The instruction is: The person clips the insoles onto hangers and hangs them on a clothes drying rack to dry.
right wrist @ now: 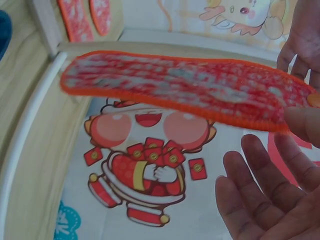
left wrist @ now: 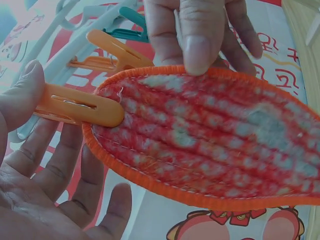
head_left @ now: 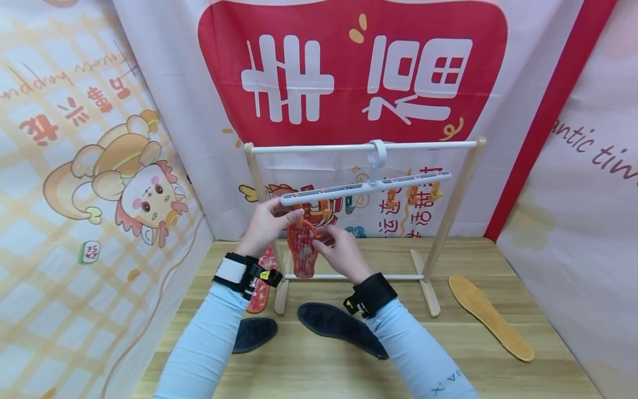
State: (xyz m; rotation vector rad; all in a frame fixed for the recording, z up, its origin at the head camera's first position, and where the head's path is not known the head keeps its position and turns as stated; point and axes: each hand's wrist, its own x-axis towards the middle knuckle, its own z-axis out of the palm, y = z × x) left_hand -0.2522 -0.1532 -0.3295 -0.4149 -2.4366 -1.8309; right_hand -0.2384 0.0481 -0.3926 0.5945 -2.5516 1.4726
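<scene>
A red mottled insole (head_left: 302,252) with orange edging hangs below the left end of a white hanger (head_left: 366,187). My left hand (head_left: 266,226) pinches an orange clothespin (left wrist: 80,105) between thumb and fingers; the clothespin's tip lies over the insole's upper end. With thumb and fingers, my right hand (head_left: 344,249) holds the insole by its side edge, just below the clothespin. The right wrist view shows the insole (right wrist: 170,85) at its full length, my right thumb on its edge. Another orange clothespin (left wrist: 117,52) and a teal one (left wrist: 132,22) hang close by.
The hanger hooks on the top rod (head_left: 319,148) of a wooden rack (head_left: 451,210). Red insoles (right wrist: 75,20) lie at the rack's left foot. Dark insoles (head_left: 339,324) lie in front, and a tan insole (head_left: 490,316) on the wooden table (head_left: 438,366) at right.
</scene>
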